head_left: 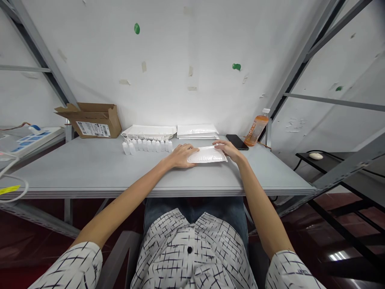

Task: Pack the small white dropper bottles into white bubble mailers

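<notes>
left hand (182,155) and right hand (229,150) touch opposite ends of the white envelope (207,155). their undersides are hidden, so i cannot tell whether either pinches it.

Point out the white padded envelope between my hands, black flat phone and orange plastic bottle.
White padded envelope (207,155), head view: middle of upper face.
Black flat phone (237,142), head view: upper surface.
Orange plastic bottle (256,129), head view: mid-body.
</notes>
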`<state>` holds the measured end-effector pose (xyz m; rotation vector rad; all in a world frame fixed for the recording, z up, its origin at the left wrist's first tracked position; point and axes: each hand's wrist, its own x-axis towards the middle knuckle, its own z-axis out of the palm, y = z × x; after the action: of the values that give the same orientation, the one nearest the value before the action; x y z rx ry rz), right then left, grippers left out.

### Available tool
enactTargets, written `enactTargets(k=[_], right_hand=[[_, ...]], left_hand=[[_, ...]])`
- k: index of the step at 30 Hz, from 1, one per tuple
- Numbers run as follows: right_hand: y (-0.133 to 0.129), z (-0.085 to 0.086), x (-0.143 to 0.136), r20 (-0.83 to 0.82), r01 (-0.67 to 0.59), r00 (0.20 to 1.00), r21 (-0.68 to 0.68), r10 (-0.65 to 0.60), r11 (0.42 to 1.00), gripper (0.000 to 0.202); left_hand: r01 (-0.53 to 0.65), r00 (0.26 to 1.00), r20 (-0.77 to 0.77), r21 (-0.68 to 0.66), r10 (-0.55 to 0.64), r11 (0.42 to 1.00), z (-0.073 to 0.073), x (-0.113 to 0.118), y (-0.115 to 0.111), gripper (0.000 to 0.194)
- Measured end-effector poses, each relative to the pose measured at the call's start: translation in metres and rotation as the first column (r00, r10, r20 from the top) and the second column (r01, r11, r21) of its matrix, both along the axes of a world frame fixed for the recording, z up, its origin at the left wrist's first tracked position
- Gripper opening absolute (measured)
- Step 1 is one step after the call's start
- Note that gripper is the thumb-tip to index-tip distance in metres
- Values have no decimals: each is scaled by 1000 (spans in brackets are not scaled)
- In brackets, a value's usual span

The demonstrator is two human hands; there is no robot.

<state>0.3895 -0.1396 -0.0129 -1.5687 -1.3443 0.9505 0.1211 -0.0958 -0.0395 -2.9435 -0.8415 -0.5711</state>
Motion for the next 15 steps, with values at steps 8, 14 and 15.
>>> enactTargets(k=[8, 14, 15], right_hand=[[4, -7, 5, 91, 101, 990, 93, -110, 991, 30], [11, -17, 15, 300, 136, 935, 192, -190, 972, 29], [11, -18, 16, 332, 132, 923, 197, -193, 971, 29]], left_hand=[[-58, 997, -48, -52, 56, 997, 10, -4, -3, 66], [-53, 997, -49, -49, 51, 997, 8, -3, -3, 62], [-50, 998, -50, -49, 48, 998, 7, -3, -2, 62]])
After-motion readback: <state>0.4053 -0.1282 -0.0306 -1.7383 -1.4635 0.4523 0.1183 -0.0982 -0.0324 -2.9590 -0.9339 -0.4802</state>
